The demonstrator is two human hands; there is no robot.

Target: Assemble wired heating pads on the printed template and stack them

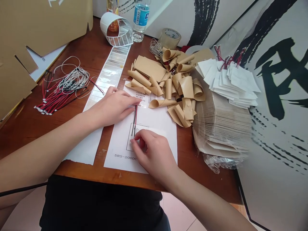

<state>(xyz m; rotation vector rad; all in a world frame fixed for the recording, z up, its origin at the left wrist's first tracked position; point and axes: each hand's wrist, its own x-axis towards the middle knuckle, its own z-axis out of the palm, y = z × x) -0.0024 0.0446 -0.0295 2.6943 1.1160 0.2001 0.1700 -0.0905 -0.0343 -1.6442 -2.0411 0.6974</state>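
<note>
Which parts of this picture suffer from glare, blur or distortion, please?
Head view: glossy glare on the label strip and clear plastic wrap; head view: fine print near the top of the printed sheet looks soft, while the larger "DRS-206DC" stays readable; head view: the front edge of the wooden table bows, probably from a wide lens.

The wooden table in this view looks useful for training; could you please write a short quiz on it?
1. True or false: the tangle of white, red and black wires lies left of the white printed sheet.
2. What rests on the stack of flat greyish-brown pieces: (a) blue-labelled bottle, (b) flat white pouches, (c) tape roll?
3. Complete the large printed text: DRS-206__.
Key: 1 true; 2 b; 3 DC.
</note>
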